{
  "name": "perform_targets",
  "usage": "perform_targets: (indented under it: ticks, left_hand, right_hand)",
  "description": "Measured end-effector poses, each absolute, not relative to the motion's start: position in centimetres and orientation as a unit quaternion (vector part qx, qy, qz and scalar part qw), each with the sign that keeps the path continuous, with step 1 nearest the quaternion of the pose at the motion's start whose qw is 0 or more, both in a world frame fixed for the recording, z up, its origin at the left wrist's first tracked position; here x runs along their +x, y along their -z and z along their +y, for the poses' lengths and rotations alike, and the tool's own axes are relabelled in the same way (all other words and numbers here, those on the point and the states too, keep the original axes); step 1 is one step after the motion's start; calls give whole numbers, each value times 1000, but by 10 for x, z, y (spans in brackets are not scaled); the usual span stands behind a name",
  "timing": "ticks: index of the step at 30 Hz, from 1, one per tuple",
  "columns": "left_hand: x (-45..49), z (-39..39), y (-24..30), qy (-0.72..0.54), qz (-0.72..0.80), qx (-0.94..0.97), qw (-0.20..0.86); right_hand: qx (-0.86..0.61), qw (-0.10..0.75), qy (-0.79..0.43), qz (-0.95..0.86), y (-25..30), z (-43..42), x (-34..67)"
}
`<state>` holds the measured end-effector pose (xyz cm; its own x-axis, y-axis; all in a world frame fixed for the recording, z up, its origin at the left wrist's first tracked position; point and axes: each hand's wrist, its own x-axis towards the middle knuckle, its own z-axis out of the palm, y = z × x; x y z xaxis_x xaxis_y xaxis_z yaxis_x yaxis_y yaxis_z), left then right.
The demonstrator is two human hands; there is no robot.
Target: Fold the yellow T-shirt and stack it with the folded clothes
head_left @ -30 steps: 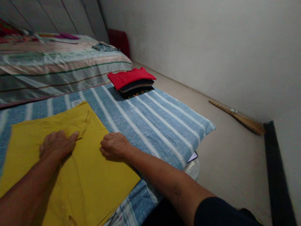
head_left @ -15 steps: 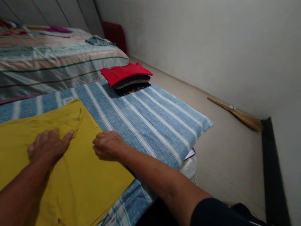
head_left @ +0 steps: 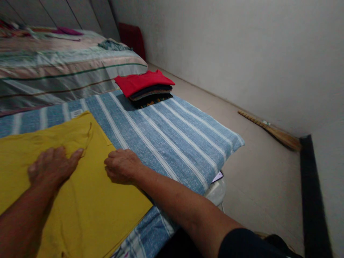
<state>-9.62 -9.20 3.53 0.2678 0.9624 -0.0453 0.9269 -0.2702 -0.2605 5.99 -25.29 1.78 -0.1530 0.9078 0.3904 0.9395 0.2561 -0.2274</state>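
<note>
A yellow garment (head_left: 88, 204) lies spread in folded layers on the striped blue bedding, with some creases in its cloth. My left hand (head_left: 52, 165) rests flat on it, thumb stretched out beside a short seam or slit. At the garment's right edge, my right hand (head_left: 122, 166) is closed, its fingers curled around the cloth's edge. The fingertips of that hand are partly hidden. Farther back sits a stack of folded clothes (head_left: 146, 86), red on top with dark pieces beneath.
Blue-and-white striped bedding (head_left: 172, 143) reaches to a corner at the right. Below that corner a phone (head_left: 217, 176) lies on a white stool (head_left: 217, 193). A broom (head_left: 271, 130) lies on the floor by the wall. Behind is another bed (head_left: 67, 80) with a satiny cover.
Both hands have shifted very slightly to the left, and the garment's right edge has moved a little with them. The stack of clothes stays put.
</note>
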Motion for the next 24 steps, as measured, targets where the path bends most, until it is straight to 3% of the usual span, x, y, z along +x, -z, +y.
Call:
perform_targets:
  ticks: [24]
  left_hand:
    - [-100,-99,-36,-43,-589,-806,37]
  right_hand:
    - [-615,241,52,-749,-10,-250,57]
